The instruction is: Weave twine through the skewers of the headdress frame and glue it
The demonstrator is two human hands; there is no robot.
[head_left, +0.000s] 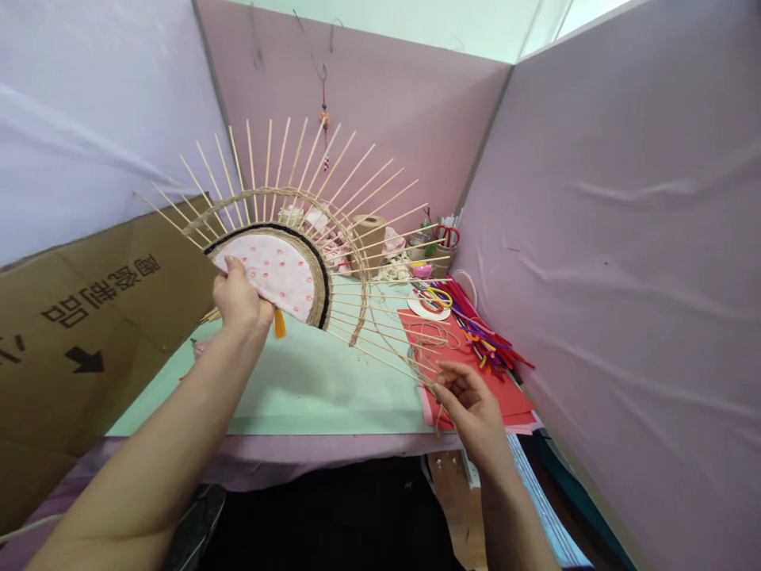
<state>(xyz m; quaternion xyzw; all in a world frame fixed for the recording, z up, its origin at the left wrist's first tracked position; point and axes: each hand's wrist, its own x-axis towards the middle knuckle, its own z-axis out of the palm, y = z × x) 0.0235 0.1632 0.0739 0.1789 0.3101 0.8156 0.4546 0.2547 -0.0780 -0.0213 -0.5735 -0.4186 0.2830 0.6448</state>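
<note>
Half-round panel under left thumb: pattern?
Half-round panel: small reddish marks on pale pink; head view.

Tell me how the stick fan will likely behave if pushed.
The stick fan looks light for its size, its outer part being thin sticks with open gaps. They should stay stiff under a gentle push, since they stand out straight, but their slim, unsupported tips might snap. The twine ring would probably give slightly, being thin woven cord.

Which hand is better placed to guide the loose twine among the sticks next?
Probably the right: the right hand appears to pinch the loose twine, whereas the left hand is occupied gripping the spotted half-round panel by its straight edge.
</note>
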